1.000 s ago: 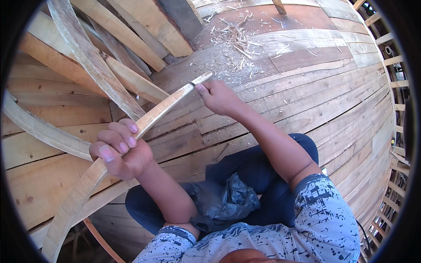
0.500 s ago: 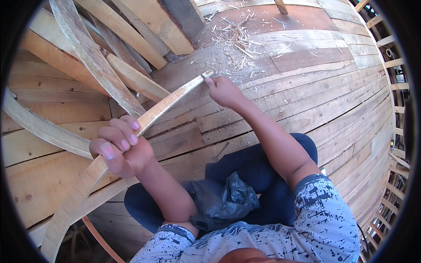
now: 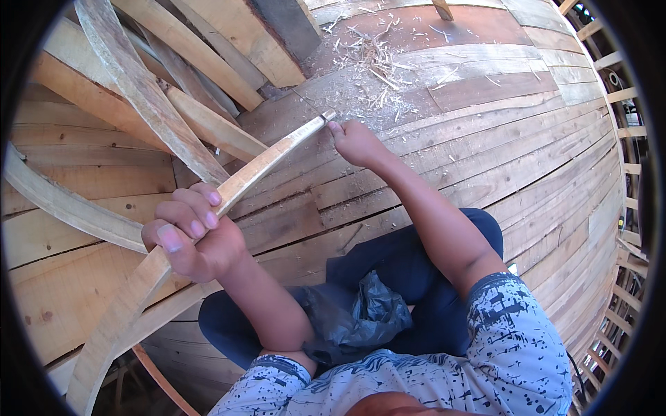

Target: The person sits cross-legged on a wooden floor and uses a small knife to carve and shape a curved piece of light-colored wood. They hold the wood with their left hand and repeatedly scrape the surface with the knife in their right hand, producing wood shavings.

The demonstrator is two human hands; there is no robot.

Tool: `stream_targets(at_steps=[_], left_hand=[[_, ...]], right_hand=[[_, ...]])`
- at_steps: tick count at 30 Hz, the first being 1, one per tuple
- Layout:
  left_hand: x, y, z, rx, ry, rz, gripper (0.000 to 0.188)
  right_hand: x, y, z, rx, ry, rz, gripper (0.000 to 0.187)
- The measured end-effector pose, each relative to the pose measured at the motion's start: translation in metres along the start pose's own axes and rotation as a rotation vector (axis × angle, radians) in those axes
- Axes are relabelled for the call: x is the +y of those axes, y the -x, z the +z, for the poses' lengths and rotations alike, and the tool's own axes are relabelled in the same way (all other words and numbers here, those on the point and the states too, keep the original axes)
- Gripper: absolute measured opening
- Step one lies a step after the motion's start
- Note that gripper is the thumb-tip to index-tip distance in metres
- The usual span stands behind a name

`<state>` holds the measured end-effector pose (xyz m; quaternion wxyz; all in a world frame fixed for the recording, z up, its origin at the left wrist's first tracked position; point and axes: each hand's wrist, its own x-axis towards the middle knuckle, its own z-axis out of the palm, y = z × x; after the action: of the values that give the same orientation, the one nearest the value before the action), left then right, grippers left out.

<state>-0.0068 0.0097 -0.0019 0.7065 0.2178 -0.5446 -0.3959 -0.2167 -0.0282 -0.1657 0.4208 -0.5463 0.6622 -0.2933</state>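
Observation:
A long, pale wooden strip (image 3: 267,161) slants up from the lower left, its far end over the plank floor. My left hand (image 3: 198,232) is closed round its middle, fingers wrapped over the top. At the strip's far end, my right hand (image 3: 355,143) is closed with the thumb forward. From it a thin dark blade-like tool (image 3: 325,117) reaches across the strip's tip; its handle is hidden in the fist, so its exact kind cannot be made out. A dark plastic bag (image 3: 378,308) lies on my lap.
Wood shavings (image 3: 378,62) are scattered beyond my right hand on the plank floor (image 3: 451,163). Several rough timbers (image 3: 146,90) lean at the upper left. A curved wooden piece (image 3: 69,204) lies by my left hand. Slatted framework (image 3: 628,170) lines the right side.
The thin tool's dark line now shows longer past the far side of the strip's tip. My right hand has shifted very slightly; my left hand keeps its grip.

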Motion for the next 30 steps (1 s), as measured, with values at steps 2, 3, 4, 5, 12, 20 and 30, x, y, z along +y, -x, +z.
stream_targets(at_steps=[2,3,4,5,12,20,30], left_hand=[[-0.002,0.0,0.004,0.03,0.028,-0.007,0.024],[-0.002,0.0,0.003,0.028,0.034,0.005,0.024],[-0.002,0.0,0.003,0.026,0.039,0.017,0.024],[-0.001,0.0,0.003,0.024,0.044,0.028,0.025],[-0.003,0.001,0.0,0.028,0.037,0.026,0.024],[-0.004,-0.001,-0.008,0.179,0.009,0.003,0.03],[-0.007,-0.001,-0.001,0.129,0.005,0.029,0.018]], right_hand=[[-0.007,0.004,0.003,0.055,0.004,-0.055,0.057],[-0.016,0.007,0.009,0.071,-0.003,-0.089,0.057],[-0.03,0.015,0.007,-0.027,-0.028,-0.147,0.058],[-0.027,0.011,0.005,-0.042,-0.032,-0.093,0.057],[-0.041,0.026,0.0,-0.005,-0.014,-0.127,0.057],[-0.036,0.022,0.004,0.05,0.099,-0.103,0.051],[-0.011,0.011,0.002,0.003,-0.006,-0.035,0.053]])
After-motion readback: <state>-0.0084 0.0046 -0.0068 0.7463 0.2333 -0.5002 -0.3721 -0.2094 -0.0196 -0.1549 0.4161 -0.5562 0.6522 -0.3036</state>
